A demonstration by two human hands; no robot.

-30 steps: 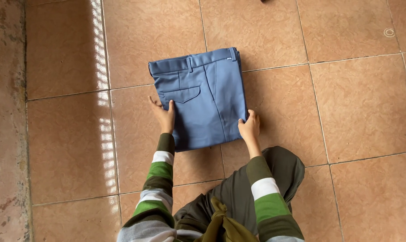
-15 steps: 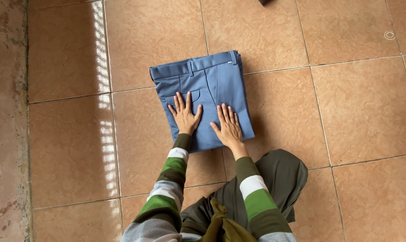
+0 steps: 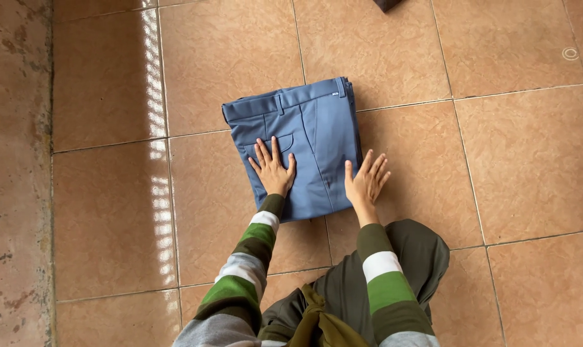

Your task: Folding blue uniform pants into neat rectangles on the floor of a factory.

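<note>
A pair of blue trousers (image 3: 307, 125), folded into a compact rectangle with the waistband at the far end, lies flat on the tiled floor. My left hand (image 3: 273, 169) rests palm down on its near left part, fingers spread. My right hand (image 3: 367, 180) lies flat with spread fingers at the right edge of the fold, partly on the cloth and partly on the tile. Neither hand grips anything. Both arms wear green, white and grey striped sleeves.
The floor is made of large orange-brown tiles (image 3: 516, 160) with a worn concrete strip (image 3: 15, 193) along the left. A dark object (image 3: 386, 4) shows at the top edge. My knee in dark olive cloth (image 3: 413, 257) sits just behind the trousers.
My hands left the near corners of the fold and pressed flat on top. My right hand has since slid right to the fold's edge, while the left stays on the cloth.
</note>
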